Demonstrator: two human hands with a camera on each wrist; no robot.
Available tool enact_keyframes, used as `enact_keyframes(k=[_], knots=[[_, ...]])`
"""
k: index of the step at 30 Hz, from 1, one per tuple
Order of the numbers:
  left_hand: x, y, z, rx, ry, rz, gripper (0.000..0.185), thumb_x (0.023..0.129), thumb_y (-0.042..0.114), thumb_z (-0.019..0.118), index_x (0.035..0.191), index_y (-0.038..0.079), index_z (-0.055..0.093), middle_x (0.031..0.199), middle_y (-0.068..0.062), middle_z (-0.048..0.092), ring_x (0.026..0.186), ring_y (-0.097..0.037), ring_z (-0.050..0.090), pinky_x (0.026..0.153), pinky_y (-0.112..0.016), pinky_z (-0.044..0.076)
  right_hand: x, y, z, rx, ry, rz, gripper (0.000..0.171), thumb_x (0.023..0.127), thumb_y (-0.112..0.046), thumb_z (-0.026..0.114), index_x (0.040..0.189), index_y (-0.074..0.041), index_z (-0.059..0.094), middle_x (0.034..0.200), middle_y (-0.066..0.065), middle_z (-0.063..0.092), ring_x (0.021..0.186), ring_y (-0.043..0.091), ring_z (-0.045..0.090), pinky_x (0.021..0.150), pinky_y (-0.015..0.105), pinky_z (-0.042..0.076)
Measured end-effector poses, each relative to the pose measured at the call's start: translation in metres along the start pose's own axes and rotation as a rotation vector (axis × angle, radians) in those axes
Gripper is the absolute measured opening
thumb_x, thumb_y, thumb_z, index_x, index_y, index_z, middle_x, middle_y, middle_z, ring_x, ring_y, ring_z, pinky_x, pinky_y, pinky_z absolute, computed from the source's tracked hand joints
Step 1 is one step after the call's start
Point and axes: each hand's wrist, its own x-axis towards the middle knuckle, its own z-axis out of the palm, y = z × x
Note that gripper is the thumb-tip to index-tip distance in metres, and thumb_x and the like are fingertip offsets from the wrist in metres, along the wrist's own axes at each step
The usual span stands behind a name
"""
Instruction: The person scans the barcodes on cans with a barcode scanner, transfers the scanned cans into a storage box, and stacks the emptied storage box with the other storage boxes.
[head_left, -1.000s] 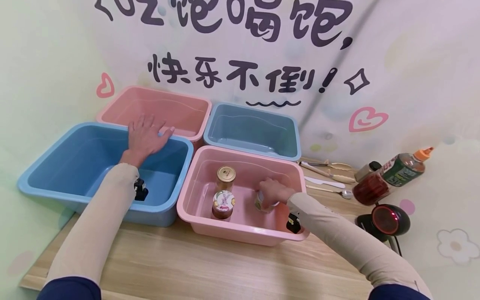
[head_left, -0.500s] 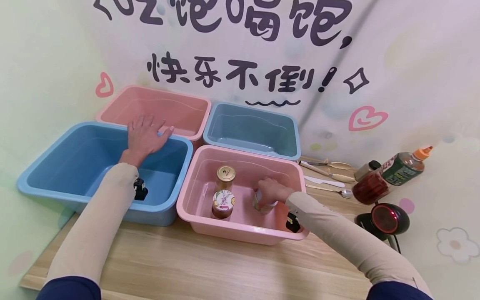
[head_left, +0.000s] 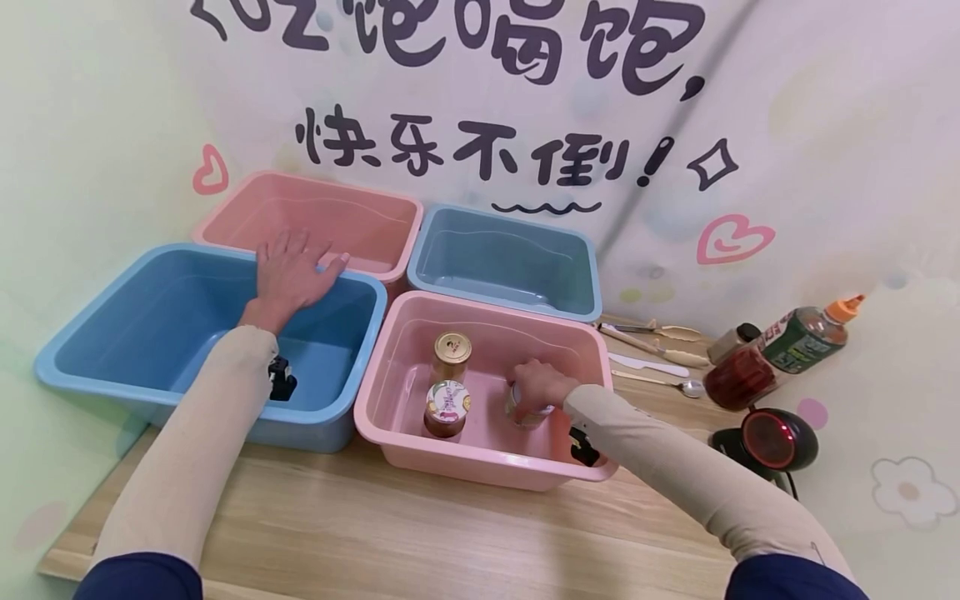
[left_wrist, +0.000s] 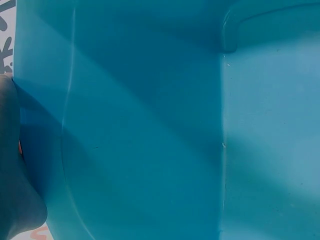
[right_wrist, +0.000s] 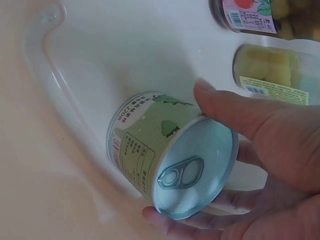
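In the head view my right hand (head_left: 542,385) reaches into the near pink bin (head_left: 480,472). It grips a tin can (right_wrist: 160,135) with a green label and a ring-pull lid, thumb on one side and fingers on the other, as the right wrist view shows. Beside the can are two jars: one with a gold lid (head_left: 452,348), one with a patterned white lid (head_left: 447,404). My left hand (head_left: 291,271), fingers spread, is at the far rim of the large blue bin (head_left: 322,425). The left wrist view looks into that bin; the hand (left_wrist: 17,185) shows at its edge.
Behind stand another pink bin (head_left: 337,218) and a smaller blue bin (head_left: 510,242). To the right are tongs (head_left: 660,350), a white knife (head_left: 648,364), a spoon (head_left: 690,388), a red sauce bottle (head_left: 780,354), a small black-capped jar (head_left: 731,342) and a black scanner-like device (head_left: 776,439).
My right hand and forearm have shifted slightly left, still gripping the can. The left hand and the two jars look unmoved.
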Motion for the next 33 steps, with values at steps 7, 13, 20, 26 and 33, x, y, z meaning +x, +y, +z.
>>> enact_keyframes(k=[7,13,20,26,33], knots=[[-0.002,0.002,-0.002,-0.003,0.009,0.001,0.075,0.099,0.062,0.033,0.154,0.011,0.038,0.161,-0.027,0.024,0.149,-0.049,0.014,0.116,-0.073,0.004,0.002,0.000,0.000,0.009,0.009,0.005,0.047,0.076,-0.016,0.085,0.119,-0.011,0.067,0.106,0.006,0.065,0.095,0.023,0.060,0.084,0.039,0.057],[-0.001,0.003,-0.001,-0.002,0.006,0.004,0.075,0.099,0.062,0.032,0.154,0.012,0.038,0.162,-0.026,0.024,0.150,-0.048,0.014,0.116,-0.073,0.004,-0.001,0.000,-0.005,-0.001,-0.002,-0.016,0.046,0.076,-0.018,0.085,0.119,-0.013,0.068,0.109,0.006,0.062,0.100,0.025,0.058,0.087,0.042,0.056],[-0.003,0.001,-0.001,-0.002,0.006,0.000,0.075,0.099,0.063,0.032,0.154,0.012,0.038,0.163,-0.025,0.022,0.150,-0.048,0.013,0.117,-0.072,0.003,-0.007,0.003,-0.016,-0.009,0.018,-0.049,0.055,0.073,-0.019,0.086,0.124,-0.011,0.067,0.113,0.008,0.063,0.102,0.026,0.059,0.090,0.044,0.056],[-0.004,0.001,-0.002,0.003,0.001,-0.001,0.076,0.098,0.064,0.031,0.154,0.013,0.037,0.164,-0.023,0.021,0.151,-0.048,0.013,0.118,-0.071,0.003,-0.018,0.003,-0.029,0.026,0.009,-0.081,0.054,0.072,-0.015,0.086,0.122,-0.011,0.067,0.114,0.008,0.067,0.103,0.026,0.061,0.091,0.044,0.056],[-0.003,0.002,-0.002,0.006,0.000,-0.004,0.076,0.098,0.064,0.030,0.155,0.014,0.036,0.165,-0.022,0.020,0.151,-0.048,0.013,0.118,-0.071,0.003,-0.031,0.002,-0.045,0.028,0.031,-0.106,0.051,0.071,-0.011,0.086,0.118,-0.010,0.068,0.112,0.007,0.067,0.101,0.025,0.061,0.087,0.041,0.057]])
